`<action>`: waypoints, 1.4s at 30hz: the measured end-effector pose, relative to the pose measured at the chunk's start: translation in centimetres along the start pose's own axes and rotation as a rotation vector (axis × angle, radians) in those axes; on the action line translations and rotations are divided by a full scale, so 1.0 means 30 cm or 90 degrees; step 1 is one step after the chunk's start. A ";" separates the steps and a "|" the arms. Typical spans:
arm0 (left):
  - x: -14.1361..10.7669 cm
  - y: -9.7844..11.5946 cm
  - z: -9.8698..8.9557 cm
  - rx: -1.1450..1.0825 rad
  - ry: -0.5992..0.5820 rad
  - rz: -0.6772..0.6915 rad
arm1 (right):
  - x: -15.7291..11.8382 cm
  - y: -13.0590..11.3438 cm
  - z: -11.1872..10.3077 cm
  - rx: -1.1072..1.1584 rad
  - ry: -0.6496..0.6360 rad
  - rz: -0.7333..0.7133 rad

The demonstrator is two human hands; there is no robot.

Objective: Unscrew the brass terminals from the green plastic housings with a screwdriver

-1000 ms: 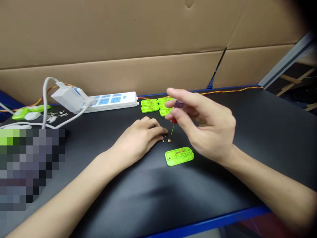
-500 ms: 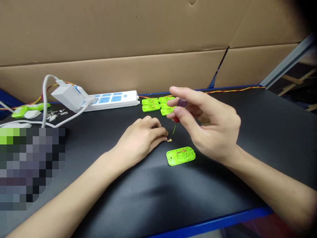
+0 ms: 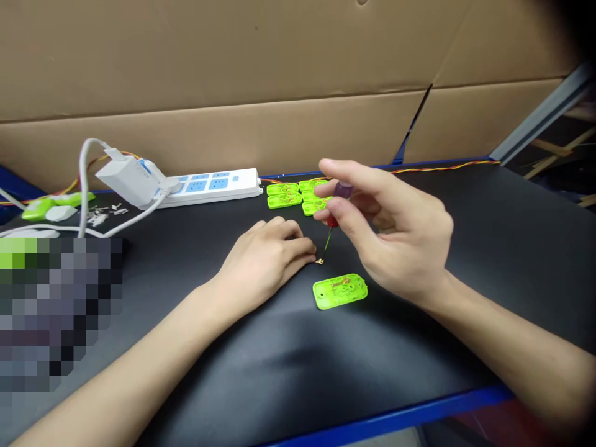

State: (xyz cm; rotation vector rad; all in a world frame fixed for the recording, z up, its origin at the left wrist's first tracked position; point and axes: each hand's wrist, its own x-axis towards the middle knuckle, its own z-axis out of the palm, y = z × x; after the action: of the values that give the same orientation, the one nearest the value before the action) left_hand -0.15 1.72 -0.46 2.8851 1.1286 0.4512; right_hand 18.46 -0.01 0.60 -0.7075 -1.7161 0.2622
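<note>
- Closest, a rounded green plastic shell (image 3: 340,293) lies on the smooth black table (image 3: 279,385).
- Next, the left hand (image 3: 267,261): fingertips at tiny gold-coloured bits (image 3: 320,261), cannot tell if gripping.
- Right hand (image 3: 395,230): pinching a slim screwdriver (image 3: 332,221), tip by those bits.
- Behind, matching shells (image 3: 284,200); creased cardboard (image 3: 233,143).

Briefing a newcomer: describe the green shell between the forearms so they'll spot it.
On the black tabletop, find the right hand holding a screwdriver. Nearer the viewer than its tip lies the green shell, alone; similar shells cluster near the power strip.
</note>
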 end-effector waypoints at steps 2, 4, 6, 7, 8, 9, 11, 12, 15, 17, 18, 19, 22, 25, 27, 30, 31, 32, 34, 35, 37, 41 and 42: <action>-0.001 0.005 0.002 0.002 0.001 -0.004 | 0.000 -0.001 0.000 0.001 -0.001 0.006; -0.001 0.010 0.004 0.006 -0.005 -0.008 | -0.001 -0.004 -0.001 0.006 0.003 0.012; -0.001 0.015 0.005 0.012 -0.007 -0.007 | -0.001 -0.005 -0.001 0.013 0.001 0.025; -0.001 0.017 0.006 0.016 -0.007 -0.007 | -0.002 -0.006 0.000 0.015 0.004 0.034; -0.001 0.018 0.006 0.018 -0.006 -0.008 | -0.002 -0.005 0.000 0.016 0.009 0.038; 0.000 0.019 0.006 0.019 -0.006 -0.010 | -0.002 -0.004 0.000 0.014 0.014 0.038; 0.001 0.021 0.007 0.017 -0.007 -0.014 | -0.002 -0.001 0.001 0.005 0.016 0.030; 0.002 0.021 0.008 0.016 -0.008 -0.013 | -0.002 0.001 0.001 0.002 0.017 0.023; 0.003 0.022 0.011 0.017 -0.006 -0.006 | -0.002 0.005 0.000 0.001 0.013 0.022; 0.004 0.023 0.014 0.014 -0.002 -0.004 | -0.002 0.006 0.000 0.005 0.009 0.029; 0.005 0.023 0.015 0.011 0.001 -0.004 | -0.002 0.007 0.000 0.007 0.007 0.033; 0.005 0.024 0.016 0.008 0.004 -0.005 | -0.002 0.007 0.000 0.008 0.004 0.037; 0.007 0.027 0.018 0.004 0.011 -0.005 | -0.001 0.007 0.001 0.005 0.000 0.037; 0.007 0.027 0.018 0.008 0.012 -0.008 | 0.000 0.006 0.003 0.009 -0.005 0.036; 0.006 0.026 0.019 0.007 0.010 -0.009 | 0.000 0.007 0.004 0.017 -0.005 0.037; 0.005 0.023 0.017 -0.002 0.012 -0.004 | 0.000 0.011 0.003 0.014 -0.005 0.037; 0.004 0.022 0.016 -0.006 0.016 -0.003 | 0.000 0.013 0.002 0.011 -0.006 0.037; 0.004 0.022 0.014 -0.011 0.021 -0.001 | 0.000 0.014 0.001 0.008 -0.007 0.037; 0.002 0.024 0.008 -0.026 0.027 0.001 | 0.001 0.014 -0.001 0.003 -0.011 0.036; 0.001 0.026 0.004 -0.034 0.028 0.001 | 0.002 0.014 -0.002 0.000 -0.013 0.033; -0.003 0.034 -0.002 -0.051 0.025 -0.005 | 0.003 0.010 -0.004 -0.003 -0.019 0.030; -0.008 0.054 -0.005 -0.092 0.012 -0.039 | 0.007 0.007 -0.003 0.005 -0.023 0.029; -0.008 0.059 -0.003 -0.102 0.010 -0.045 | 0.008 0.008 -0.003 0.007 -0.022 0.027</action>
State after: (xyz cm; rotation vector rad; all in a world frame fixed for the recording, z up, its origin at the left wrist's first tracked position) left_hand 0.83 0.26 -0.25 2.7005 1.1351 0.5363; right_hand 18.60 0.30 0.68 -0.7356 -1.7321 0.3151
